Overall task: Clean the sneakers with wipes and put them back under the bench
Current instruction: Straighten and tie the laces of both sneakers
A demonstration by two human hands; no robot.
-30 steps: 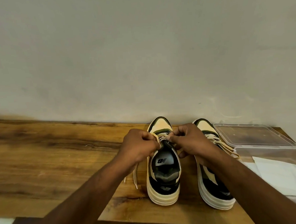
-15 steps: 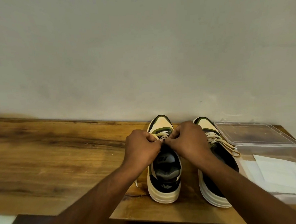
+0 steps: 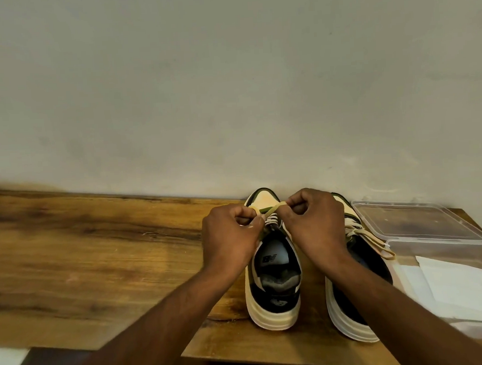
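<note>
Where sneakers (image 3: 273, 267) stand, wooden bench (image 3: 97, 256), seemingly plaster wall (image 3: 228, 84)

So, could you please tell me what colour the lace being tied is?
Cream, pale yellowish lace, seen best in the head view.

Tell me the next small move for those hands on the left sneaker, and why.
Probably pull the lace taut and finish the knot: left hand and right hand each pinch it above the left sneaker, while the right sneaker already looks tied.

Two sneakers (image 3: 273, 287) side by side on the bench (image 3: 98, 261), container (image 3: 449, 282) right, apparently holding wipes (image 3: 463, 284)
</note>
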